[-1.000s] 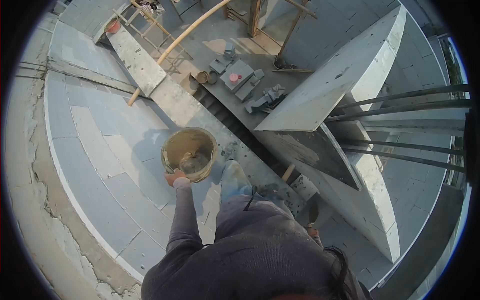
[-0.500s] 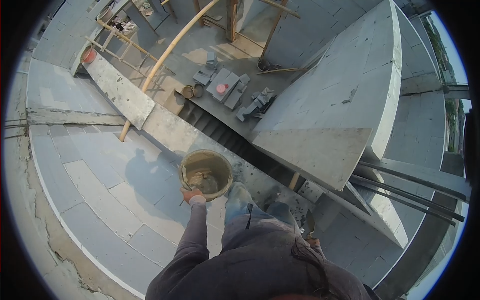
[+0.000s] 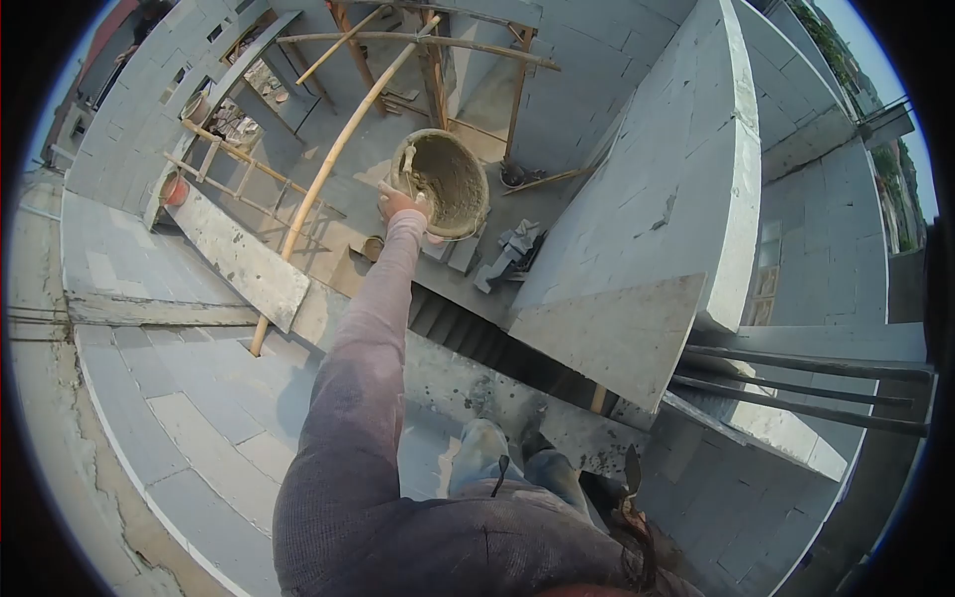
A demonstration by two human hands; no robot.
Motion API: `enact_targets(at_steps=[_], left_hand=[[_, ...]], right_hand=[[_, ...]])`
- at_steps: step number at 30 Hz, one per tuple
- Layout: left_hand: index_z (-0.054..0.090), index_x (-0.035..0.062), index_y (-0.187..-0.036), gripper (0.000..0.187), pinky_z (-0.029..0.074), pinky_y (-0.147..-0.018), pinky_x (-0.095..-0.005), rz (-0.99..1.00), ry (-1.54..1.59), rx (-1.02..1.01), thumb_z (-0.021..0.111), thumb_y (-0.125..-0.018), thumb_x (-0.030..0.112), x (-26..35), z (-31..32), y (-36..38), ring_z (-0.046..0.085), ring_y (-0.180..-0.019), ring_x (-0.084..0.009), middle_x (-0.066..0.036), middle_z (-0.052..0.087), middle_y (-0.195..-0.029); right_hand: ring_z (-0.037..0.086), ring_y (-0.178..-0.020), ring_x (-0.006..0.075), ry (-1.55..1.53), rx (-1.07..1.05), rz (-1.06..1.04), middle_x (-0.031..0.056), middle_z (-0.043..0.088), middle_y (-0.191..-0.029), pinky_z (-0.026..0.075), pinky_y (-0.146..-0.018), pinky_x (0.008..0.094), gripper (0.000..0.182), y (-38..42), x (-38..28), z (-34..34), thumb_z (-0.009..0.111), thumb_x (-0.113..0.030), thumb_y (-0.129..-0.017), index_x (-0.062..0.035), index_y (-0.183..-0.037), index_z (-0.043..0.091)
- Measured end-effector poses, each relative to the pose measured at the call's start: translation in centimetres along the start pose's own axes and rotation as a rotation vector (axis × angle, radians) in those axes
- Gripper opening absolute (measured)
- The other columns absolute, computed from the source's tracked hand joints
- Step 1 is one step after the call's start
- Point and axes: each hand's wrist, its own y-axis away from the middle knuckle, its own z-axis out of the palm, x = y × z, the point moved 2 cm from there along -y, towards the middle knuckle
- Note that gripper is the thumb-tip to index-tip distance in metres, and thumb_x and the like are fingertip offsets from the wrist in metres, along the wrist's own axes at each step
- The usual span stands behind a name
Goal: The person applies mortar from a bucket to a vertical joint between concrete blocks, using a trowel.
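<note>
My left hand [image 3: 404, 206] is closed on the near-left rim of a mortar bucket [image 3: 477, 199], with the arm stretched out ahead. The bucket is tilted so its inside faces me, and wet grey mortar [image 3: 438, 189] coats the wall and bottom. Low at the right, close to my body, my right hand [image 3: 627, 515] is closed around the handle of a trowel [image 3: 633, 466], its blade pointing up. Part of that hand is in shadow and hard to make out.
I stand on a narrow plank walkway [image 3: 453, 373] beside a stairwell opening [image 3: 468, 328]. A block wall [image 3: 637, 189] rises at the right, with a board [image 3: 617, 323] leaning there. Bamboo poles [image 3: 343, 144], a second plank [image 3: 234, 249] and a red bucket [image 3: 174, 189] are at the left.
My left hand has carried the bucket forward and up, from beside my legs to arm's length, over the lower floor. My right hand still holds the trowel near my body.
</note>
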Motion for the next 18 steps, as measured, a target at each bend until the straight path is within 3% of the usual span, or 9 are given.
enact_targets(at_steps=[2, 3, 4, 6, 8, 11, 13, 15, 18], left_hand=[[-0.008, 0.0075, -0.159, 0.128, 0.036, -0.119, -0.0417, -0.084, -0.142, -0.076, 0.082, -0.078, 0.051, 10.2, -4.5, 1.6, 0.041, -0.142, -0.0362, -0.020, 0.016, -0.165], [0.008, 0.0073, -0.159, 0.111, 0.044, -0.111, -0.0425, 0.199, -0.337, 0.051, 0.074, -0.084, 0.054, 11.6, -1.1, -1.8, 0.048, -0.136, -0.0357, -0.023, 0.034, -0.158], [0.021, 0.0064, -0.155, 0.097, 0.047, -0.107, -0.0430, 0.417, -0.413, -0.189, 0.070, -0.087, 0.053, 14.4, -3.3, 0.6, 0.052, -0.132, -0.0358, -0.024, 0.044, -0.150], [0.051, 0.0053, -0.138, 0.061, 0.050, -0.100, -0.0443, 0.937, -0.696, -0.501, 0.063, -0.094, 0.047, 18.4, -6.6, 7.8, 0.063, -0.118, -0.0366, -0.023, 0.065, -0.125], [0.051, 0.0077, -0.140, 0.060, 0.050, -0.098, -0.0477, 1.232, -0.898, -0.769, 0.061, -0.095, 0.046, 17.5, -12.4, 18.1, 0.062, -0.115, -0.0412, -0.022, 0.065, -0.125], [0.052, 0.0049, -0.138, 0.060, 0.052, -0.096, -0.0478, 1.454, -1.369, -1.088, 0.062, -0.095, 0.045, 17.1, -22.7, 31.9, 0.064, -0.114, -0.0371, -0.020, 0.067, -0.120], [0.053, -0.0007, -0.135, 0.059, 0.054, -0.094, -0.0467, 1.436, -1.489, -1.115, 0.065, -0.094, 0.040, 19.3, -29.7, 40.8, 0.064, -0.116, -0.0345, -0.021, 0.067, -0.118], [0.051, -0.0058, -0.133, 0.053, 0.055, -0.088, -0.0398, 1.582, -1.376, -1.166, 0.065, -0.094, 0.027, 21.3, -33.9, 48.1, 0.068, -0.105, -0.0282, -0.024, 0.066, -0.116], [0.051, -0.0059, -0.133, 0.053, 0.055, -0.087, -0.0395, 1.570, -1.176, -1.142, 0.065, -0.094, 0.026, 20.3, -35.6, 51.9, 0.068, -0.104, -0.0280, -0.024, 0.066, -0.117]], right_hand=[[0.054, -0.051, 0.0177, 0.064, -0.017, 0.023, 0.0049, 0.056, -0.067, 0.040, -0.044, 0.0384, 0.014, 0.8, -0.3, 0.1, 0.071, -0.006, -0.084, -0.0097, -0.089, 0.058], [0.053, -0.051, 0.0168, 0.139, -0.021, 0.053, 0.0050, 0.056, -0.067, 0.039, -0.043, 0.0376, 0.013, 0.9, -0.6, 0.1, 0.070, -0.004, -0.085, -0.0100, -0.086, 0.058], [0.057, -0.058, 0.0205, 0.116, -0.063, -0.025, 0.0078, 0.059, -0.070, 0.043, -0.049, 0.0410, 0.010, 0.4, 0.4, 0.6, 0.068, -0.016, -0.090, -0.0074, -0.088, 0.062], [0.058, -0.058, 0.0207, 0.103, -0.131, -0.079, 0.0079, 0.059, -0.071, 0.044, -0.049, 0.0411, 0.010, -3.2, -1.0, 3.1, 0.068, -0.016, -0.090, -0.0073, -0.088, 0.062], [0.058, -0.059, 0.0212, 0.095, -0.196, -0.148, 0.0083, 0.060, -0.071, 0.044, -0.050, 0.0413, 0.011, -6.4, -3.1, 6.1, 0.067, -0.017, -0.090, -0.0072, -0.089, 0.063], [0.059, -0.060, 0.0219, 0.092, -0.283, -0.237, 0.0089, 0.061, -0.073, 0.045, -0.051, 0.0416, 0.012, -8.9, -5.6, 9.0, 0.067, -0.018, -0.090, -0.0070, -0.090, 0.063], [0.060, -0.061, 0.0224, 0.118, -0.330, -0.289, 0.0092, 0.061, -0.074, 0.045, -0.052, 0.0418, 0.012, -10.0, -6.2, 9.2, 0.067, -0.019, -0.090, -0.0068, -0.091, 0.063], [0.060, -0.062, 0.0229, 0.151, -0.363, -0.332, 0.0096, 0.062, -0.074, 0.046, -0.053, 0.0420, 0.013, -10.4, -6.2, 8.1, 0.066, -0.019, -0.091, -0.0066, -0.092, 0.064], [0.061, -0.064, 0.0236, 0.198, -0.390, -0.395, 0.0102, 0.063, -0.076, 0.047, -0.054, 0.0423, 0.014, -12.3, -5.7, 5.9, 0.066, -0.020, -0.091, -0.0064, -0.093, 0.064]])
